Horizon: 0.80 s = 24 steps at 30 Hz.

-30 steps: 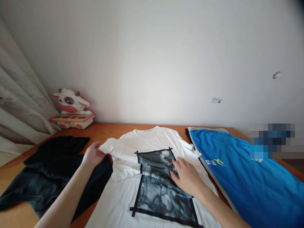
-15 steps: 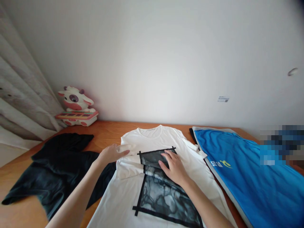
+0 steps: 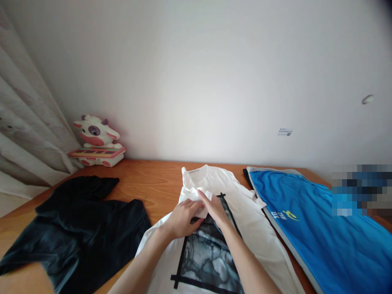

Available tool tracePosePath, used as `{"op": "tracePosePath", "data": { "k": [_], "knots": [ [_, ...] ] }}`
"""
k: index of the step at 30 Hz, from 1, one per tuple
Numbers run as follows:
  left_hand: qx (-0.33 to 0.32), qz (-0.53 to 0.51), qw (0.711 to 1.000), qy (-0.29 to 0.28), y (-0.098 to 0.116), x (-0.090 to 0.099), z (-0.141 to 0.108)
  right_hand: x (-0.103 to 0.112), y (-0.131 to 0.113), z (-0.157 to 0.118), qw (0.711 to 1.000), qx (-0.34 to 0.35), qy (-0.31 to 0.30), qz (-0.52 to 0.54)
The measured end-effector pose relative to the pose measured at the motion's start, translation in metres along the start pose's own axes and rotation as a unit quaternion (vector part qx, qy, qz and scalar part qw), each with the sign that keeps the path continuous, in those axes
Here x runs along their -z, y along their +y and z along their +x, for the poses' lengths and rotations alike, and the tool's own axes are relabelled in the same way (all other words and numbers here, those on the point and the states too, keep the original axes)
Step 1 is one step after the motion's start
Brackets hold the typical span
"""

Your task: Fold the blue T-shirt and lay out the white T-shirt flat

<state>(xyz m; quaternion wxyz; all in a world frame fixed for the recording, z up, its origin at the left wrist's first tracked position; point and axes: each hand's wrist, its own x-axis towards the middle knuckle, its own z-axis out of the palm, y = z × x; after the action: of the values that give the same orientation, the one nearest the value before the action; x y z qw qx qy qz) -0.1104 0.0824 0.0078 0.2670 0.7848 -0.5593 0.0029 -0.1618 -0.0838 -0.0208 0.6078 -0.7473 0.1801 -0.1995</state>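
A white T-shirt [image 3: 257, 228] with a black-framed grey marbled print [image 3: 205, 255] is spread on the table, neckline toward the wall. Its left sleeve side is drawn inward over the chest. Closed on that white cloth, my left hand [image 3: 183, 219] is above the upper part of the print. My right hand [image 3: 216, 209] meets it there, thumb on the bunched sleeve and its other fingers partly hidden; it also appears to pinch the cloth. The shirt's right sleeve [image 3: 255, 198] lies outstretched.
A crumpled black garment [image 3: 88, 232] lies on the wooden table [image 3: 147, 175] at left. Blue clothing [image 3: 312, 212] with a grey edge is laid out on the right. A cow-shaped toy keyboard [image 3: 98, 143] stands by the wall and curtain [image 3: 27, 114].
My left hand has moved right, carrying the shirt's left sleeve side over the print. My right hand has shifted slightly to meet it, and more tabletop shows at left.
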Motion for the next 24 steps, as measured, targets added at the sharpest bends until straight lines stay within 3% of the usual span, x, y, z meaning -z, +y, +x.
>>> {"op": "tracePosePath", "data": {
  "k": [4,7,10,13,15,19,21,24],
  "knots": [
    [0.051,0.064,0.994,0.076,-0.007,-0.009,-0.007,0.002,0.024,0.003,0.993,-0.020,0.037,0.106],
    [0.073,0.100,0.990,0.066,-0.016,-0.006,-0.009,0.003,0.028,0.003,0.982,-0.026,0.032,0.186],
    [0.045,0.144,0.983,0.106,-0.016,0.002,-0.011,0.004,0.023,0.002,0.940,-0.042,0.057,0.332],
    [-0.032,0.190,0.969,0.157,-0.006,0.009,-0.014,0.006,0.017,0.002,0.908,-0.060,0.095,0.403],
    [-0.088,0.191,0.967,0.141,0.005,0.012,-0.017,0.007,0.016,0.002,0.904,-0.063,0.117,0.407],
    [-0.141,0.031,0.989,-0.010,0.026,0.012,-0.026,0.008,0.017,0.001,0.917,-0.062,0.138,0.368],
    [-0.087,-0.044,0.995,-0.022,0.026,0.011,-0.025,0.008,0.014,-0.002,0.922,-0.066,0.129,0.358],
    [0.089,-0.058,0.991,0.078,0.008,0.014,-0.005,0.009,0.005,-0.008,0.926,-0.066,0.104,0.356]
  ]
}}
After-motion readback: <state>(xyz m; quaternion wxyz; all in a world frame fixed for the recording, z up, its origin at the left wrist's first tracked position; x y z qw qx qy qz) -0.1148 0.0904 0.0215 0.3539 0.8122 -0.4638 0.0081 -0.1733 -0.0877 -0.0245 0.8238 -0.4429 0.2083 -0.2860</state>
